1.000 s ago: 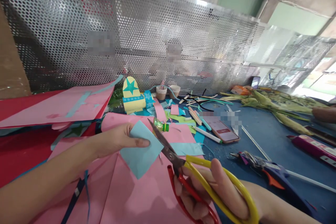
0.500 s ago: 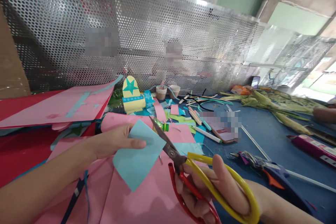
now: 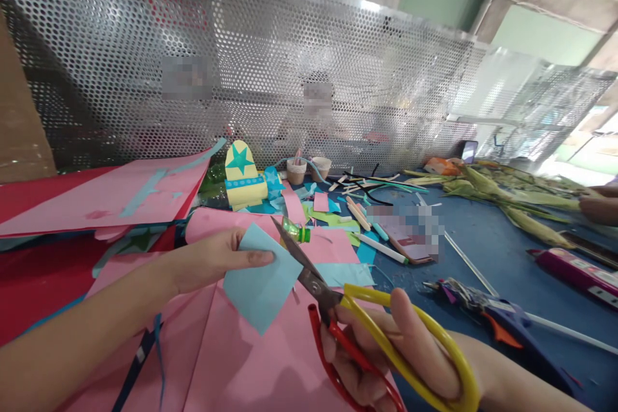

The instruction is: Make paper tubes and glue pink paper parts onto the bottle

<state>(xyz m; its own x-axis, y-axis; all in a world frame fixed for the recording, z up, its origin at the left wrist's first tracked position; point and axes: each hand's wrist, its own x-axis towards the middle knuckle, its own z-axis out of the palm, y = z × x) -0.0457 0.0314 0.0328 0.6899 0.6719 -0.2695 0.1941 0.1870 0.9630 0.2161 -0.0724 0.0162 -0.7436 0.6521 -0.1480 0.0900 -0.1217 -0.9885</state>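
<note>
B/c blue paper point(image 3: 263, 290) overlaps, L hand point(image 3: 222, 257) part-hidden.

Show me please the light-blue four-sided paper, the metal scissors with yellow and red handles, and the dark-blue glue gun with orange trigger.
Light-blue paper point(image 3: 263, 291): head view, middle of its face.
Metal scissors point(image 3: 315, 288): head view, at the pivot.
Dark-blue glue gun point(image 3: 512, 314): head view, on its body.
</note>
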